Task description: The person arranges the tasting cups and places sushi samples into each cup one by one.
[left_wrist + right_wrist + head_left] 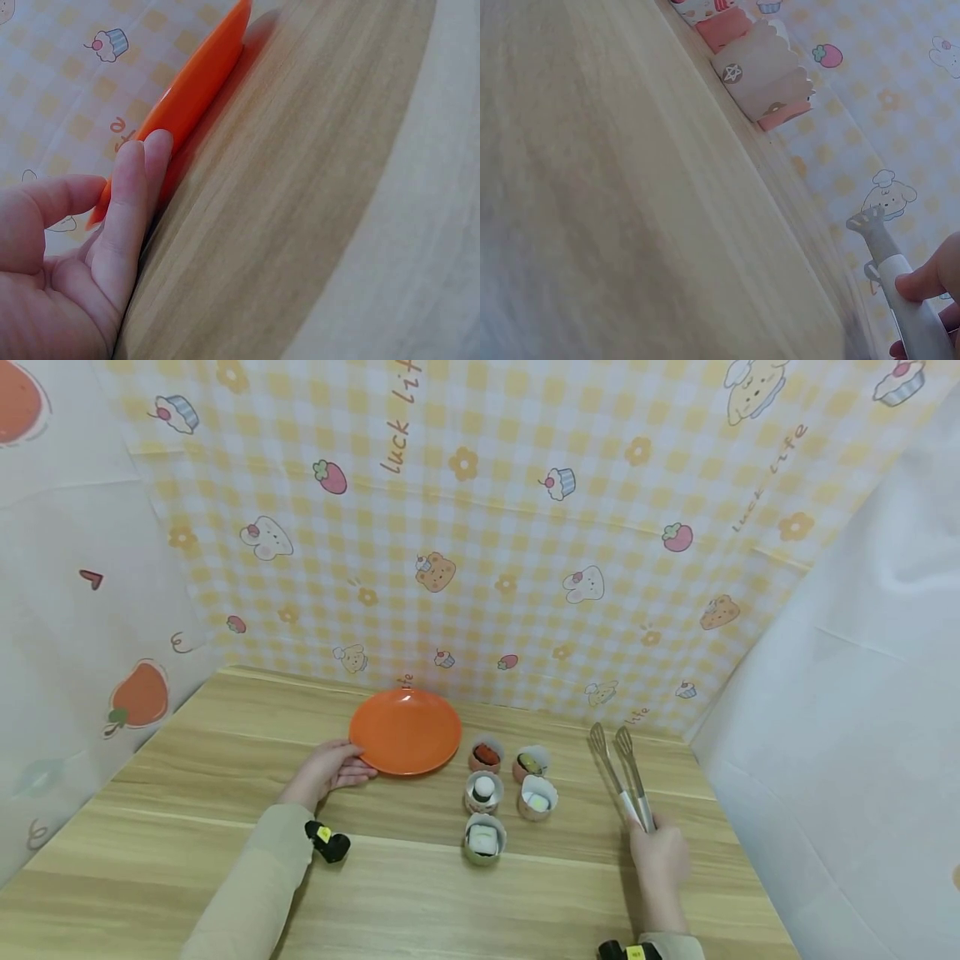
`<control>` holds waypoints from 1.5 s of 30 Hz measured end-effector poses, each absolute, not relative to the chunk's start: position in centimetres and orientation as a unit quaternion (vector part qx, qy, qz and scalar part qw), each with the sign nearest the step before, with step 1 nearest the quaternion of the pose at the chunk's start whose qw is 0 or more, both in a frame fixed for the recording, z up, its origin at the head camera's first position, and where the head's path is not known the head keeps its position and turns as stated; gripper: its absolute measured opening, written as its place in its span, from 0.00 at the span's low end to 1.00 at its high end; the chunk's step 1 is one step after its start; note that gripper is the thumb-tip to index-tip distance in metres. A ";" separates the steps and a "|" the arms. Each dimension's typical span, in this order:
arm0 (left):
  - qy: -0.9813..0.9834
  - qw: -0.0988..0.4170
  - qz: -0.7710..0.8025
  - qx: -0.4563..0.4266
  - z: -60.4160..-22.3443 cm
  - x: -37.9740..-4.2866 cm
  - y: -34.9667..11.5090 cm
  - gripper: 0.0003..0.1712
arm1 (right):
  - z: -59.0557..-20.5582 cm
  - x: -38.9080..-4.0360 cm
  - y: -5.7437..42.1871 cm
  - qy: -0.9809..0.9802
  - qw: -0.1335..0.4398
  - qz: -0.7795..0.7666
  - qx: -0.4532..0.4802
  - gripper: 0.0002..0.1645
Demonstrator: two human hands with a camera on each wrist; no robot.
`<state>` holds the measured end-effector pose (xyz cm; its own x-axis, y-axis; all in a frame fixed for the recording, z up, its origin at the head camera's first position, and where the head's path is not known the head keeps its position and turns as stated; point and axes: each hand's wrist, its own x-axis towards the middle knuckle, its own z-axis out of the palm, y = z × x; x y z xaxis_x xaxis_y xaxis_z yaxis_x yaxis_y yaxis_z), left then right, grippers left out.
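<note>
An orange plate (406,732) is at the back left of the table, and my left hand (333,768) pinches its near-left rim. In the left wrist view the thumb of that hand (82,247) is on one side of the plate (187,90), the fingers on the other. At the right, my right hand (662,853) grips a pair of metal tongs (626,777) by the pale handle end, their slotted tips apart and pointing to the back. The right wrist view shows thumb and fingers round the tongs (904,300).
Between the hands stand several paper baking cups: one with a dark red piece (486,755), one yellowish-green (529,764), one with a white ball (483,790), two with pale pieces (537,802) (482,841). A patterned cloth (465,527) hangs behind the wooden table (405,893).
</note>
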<state>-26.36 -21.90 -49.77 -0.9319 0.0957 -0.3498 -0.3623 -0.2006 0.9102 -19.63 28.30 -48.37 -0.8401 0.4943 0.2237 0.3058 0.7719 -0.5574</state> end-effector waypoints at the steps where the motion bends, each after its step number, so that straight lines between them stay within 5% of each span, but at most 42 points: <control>1: 0.614 0.149 0.767 -0.108 -49.8 -26.4 -21.9 0.21 | -48.4 -19.6 28.3 -0.924 0.180 0.259 -0.217 0.22; 45: 0.613 0.146 0.769 -0.108 -49.9 -26.4 -21.9 0.15 | -49.3 -20.0 28.6 -0.924 0.171 0.275 -0.202 0.25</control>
<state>-26.38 -21.87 -49.89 -0.9343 0.0918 -0.3445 -0.3563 -0.2071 0.9111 -20.05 28.62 -49.28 -0.8603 0.4666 0.2053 0.2785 0.7676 -0.5772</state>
